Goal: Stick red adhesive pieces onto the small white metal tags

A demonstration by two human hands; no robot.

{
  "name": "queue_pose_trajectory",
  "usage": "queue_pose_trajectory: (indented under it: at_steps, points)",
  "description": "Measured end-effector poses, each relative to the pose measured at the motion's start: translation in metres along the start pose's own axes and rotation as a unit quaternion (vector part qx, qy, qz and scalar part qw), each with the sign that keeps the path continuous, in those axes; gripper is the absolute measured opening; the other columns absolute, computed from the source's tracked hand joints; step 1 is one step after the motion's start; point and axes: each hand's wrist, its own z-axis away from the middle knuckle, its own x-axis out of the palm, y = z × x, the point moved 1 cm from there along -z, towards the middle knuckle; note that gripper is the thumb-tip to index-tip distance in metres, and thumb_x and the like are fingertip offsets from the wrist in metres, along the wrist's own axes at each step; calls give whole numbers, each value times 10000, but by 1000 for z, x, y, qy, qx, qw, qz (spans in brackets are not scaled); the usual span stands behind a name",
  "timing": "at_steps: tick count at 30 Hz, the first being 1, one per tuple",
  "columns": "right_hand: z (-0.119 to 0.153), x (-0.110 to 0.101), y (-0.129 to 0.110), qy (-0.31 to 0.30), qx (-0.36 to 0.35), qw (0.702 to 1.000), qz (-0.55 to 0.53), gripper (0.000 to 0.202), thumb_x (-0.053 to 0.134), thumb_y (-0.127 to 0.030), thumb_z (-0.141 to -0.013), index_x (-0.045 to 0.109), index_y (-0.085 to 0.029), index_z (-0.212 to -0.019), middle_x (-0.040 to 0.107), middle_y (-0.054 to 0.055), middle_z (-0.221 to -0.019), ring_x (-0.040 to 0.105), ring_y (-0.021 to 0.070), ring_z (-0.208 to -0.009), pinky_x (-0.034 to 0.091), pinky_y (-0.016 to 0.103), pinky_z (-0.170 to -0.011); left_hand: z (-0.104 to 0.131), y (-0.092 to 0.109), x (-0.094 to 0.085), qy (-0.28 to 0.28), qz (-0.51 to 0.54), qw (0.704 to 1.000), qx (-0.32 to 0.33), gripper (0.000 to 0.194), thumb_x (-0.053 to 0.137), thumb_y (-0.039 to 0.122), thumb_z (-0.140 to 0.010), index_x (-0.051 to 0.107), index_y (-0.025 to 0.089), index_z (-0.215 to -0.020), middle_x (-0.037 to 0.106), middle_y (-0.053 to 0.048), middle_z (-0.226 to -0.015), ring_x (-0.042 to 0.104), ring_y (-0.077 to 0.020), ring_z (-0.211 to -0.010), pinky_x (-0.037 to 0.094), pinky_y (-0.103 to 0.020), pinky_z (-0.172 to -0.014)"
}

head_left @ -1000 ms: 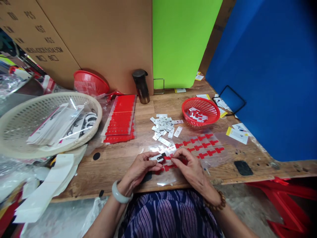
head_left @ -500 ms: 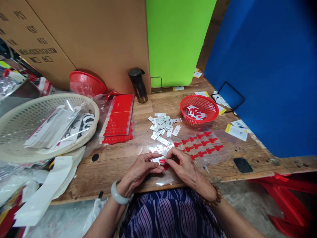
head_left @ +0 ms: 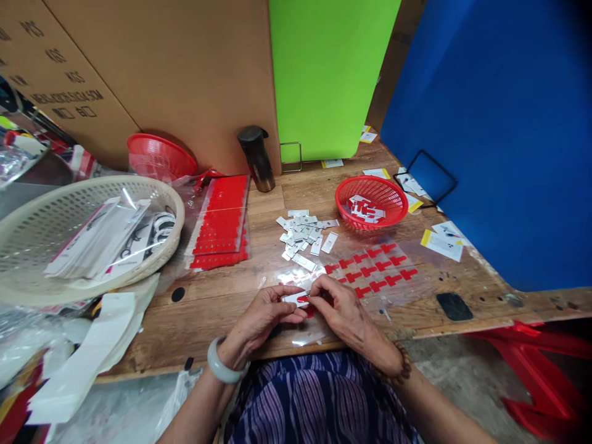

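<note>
My left hand (head_left: 263, 313) pinches a small white card (head_left: 291, 298) above the front of the wooden table. At the card's right end is a red piece (head_left: 302, 300), gripped by the fingertips of my right hand (head_left: 345, 314). A clear sheet with rows of red T-shaped stickers (head_left: 377, 269) lies under and beyond the hands, to the right. Behind them is a loose pile of small white cards (head_left: 303, 233). Farther back on the right, a red basket (head_left: 396, 211) holds white cards with red pieces on them.
Stacked red sticker sheets (head_left: 222, 216) lie left of the pile, with a dark tumbler (head_left: 257, 159) behind. A cream basket (head_left: 28, 293) of printed cards fills the left. A blue panel (head_left: 490, 142) stands at right, a black square (head_left: 454, 306) near the front edge.
Both hands stay nearly in place. The red piece now lies flatter against the card's right end. The view has shifted very slightly.
</note>
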Motion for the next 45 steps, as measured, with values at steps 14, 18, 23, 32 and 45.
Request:
queue_pose_trajectory:
  at_steps: [14,18,23,32,45]
  points:
    - [-1,0,0,-1,-1,1000,8,131,464,-99,-826,497,-204,-756,536,-28,-719,475,124,-659,356,248,-618,-1,0,0,3,6,1000,1,398,741,44,-620,617,70,-997,723,-100,-714,686,-142,-607,556,-199,-622]
    - [1,2,1,4,4,1000,4,129,469,-96,-820,511,-205,-768,548,-25,-729,484,126,-668,365,250,-622,0,1,1,-7,11,1000,5,397,789,76,-587,641,72,-955,719,-82,-726,683,-134,-616,554,-196,-620]
    - [2,4,1,10,7,1000,-7,132,471,-91,-813,516,-202,-758,543,-28,-717,492,123,-661,370,243,-615,-1,-2,0,7,-17,1000,16,441,816,166,-591,644,63,-983,726,-104,-753,689,-144,-613,551,-201,-612]
    - [4,12,-3,60,54,996,-24,122,530,-109,-781,537,-197,-697,551,-3,-768,519,154,-753,389,265,-680,-6,-6,-1,59,-95,989,92,436,779,239,-638,611,73,-1004,716,-77,-660,671,-143,-569,533,-215,-588]
    - [0,9,2,60,48,997,13,136,473,-97,-802,513,-200,-723,534,-22,-672,487,135,-637,356,255,-602,-8,-8,-4,45,-67,996,48,464,806,221,-596,598,74,-984,722,-98,-658,680,-153,-564,534,-213,-588]
